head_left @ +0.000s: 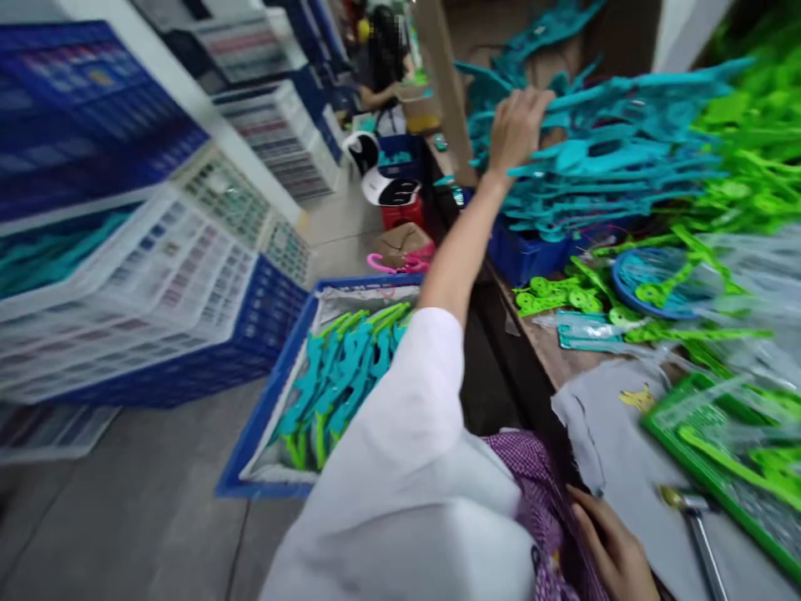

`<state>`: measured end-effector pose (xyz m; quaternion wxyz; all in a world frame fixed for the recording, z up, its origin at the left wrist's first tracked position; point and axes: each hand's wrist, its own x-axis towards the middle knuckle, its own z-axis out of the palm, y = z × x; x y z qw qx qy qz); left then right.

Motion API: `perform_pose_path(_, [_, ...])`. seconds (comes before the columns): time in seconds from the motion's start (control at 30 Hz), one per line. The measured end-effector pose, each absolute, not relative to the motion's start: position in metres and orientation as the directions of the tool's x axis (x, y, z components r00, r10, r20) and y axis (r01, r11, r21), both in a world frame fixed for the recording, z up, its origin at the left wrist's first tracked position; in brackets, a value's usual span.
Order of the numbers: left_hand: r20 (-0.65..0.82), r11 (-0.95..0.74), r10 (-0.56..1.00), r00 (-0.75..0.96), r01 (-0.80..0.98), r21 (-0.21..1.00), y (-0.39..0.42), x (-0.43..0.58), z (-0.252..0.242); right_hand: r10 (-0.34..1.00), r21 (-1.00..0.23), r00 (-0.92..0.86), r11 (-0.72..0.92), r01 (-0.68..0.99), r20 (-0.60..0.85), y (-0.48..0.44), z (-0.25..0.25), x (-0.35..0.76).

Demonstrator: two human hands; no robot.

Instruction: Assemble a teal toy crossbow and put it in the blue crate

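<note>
My left hand [519, 129] is stretched far forward, its fingers curled over the edge of a teal plastic part at the near end of a stack of teal plastic parts [613, 159]. Blur hides its fingertips. Low in the view, my right hand [617, 547] rests at the table edge beside a purple checked cloth [531, 476], fingers loosely apart and nothing visible in them. Near it, a hammer [701, 534] lies on a grey cloth [617, 417] with a yellow print. Below my left arm stands a blue crate [269, 434] of teal and green assembled plastic pieces [350, 367].
Stacked white and blue crates [168, 267] stand on the left. Bright green parts [751, 150] heap up on the right, near a blue round basket [657, 313] and a green tray [701, 467]. A person [385, 58] sits farther back. A pink hook [400, 263] lies beyond the crate.
</note>
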<state>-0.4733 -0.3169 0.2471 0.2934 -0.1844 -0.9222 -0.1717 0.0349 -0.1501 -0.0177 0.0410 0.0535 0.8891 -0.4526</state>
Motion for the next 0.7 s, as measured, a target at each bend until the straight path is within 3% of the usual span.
perform_pose_path(0.17, [0.712,0.829,0.158,-0.684,0.484,0.281,-0.322,-0.469,0.230,-0.116,-0.771,-0.980,0.634,0.052,-0.163,-0.138,-0.022,0.024])
perform_pose_path(0.27, [0.734,0.812,0.217,-0.644,0.536,0.230,-0.320,-0.465,0.231,-0.162,-0.766,-0.969,0.641,0.041,-0.188,-0.139,-0.023,0.020])
perform_pose_path(0.4, [0.680,0.757,0.441,-0.586,0.649,0.068,-0.323,-0.473,0.253,-0.139,-0.760,-0.978,0.650,0.029,-0.156,-0.147,-0.023,0.017])
perform_pose_path(0.47, [0.636,0.737,0.498,-0.590,0.674,0.048,-0.329,-0.478,0.270,-0.099,-0.756,-0.985,0.653,0.044,-0.143,-0.152,-0.021,0.017])
perform_pose_path(0.7, [0.689,0.675,0.385,-0.614,0.697,0.244,-0.337,-0.502,0.298,0.044,-0.796,-0.991,0.591,0.128,-0.126,-0.179,-0.008,0.014])
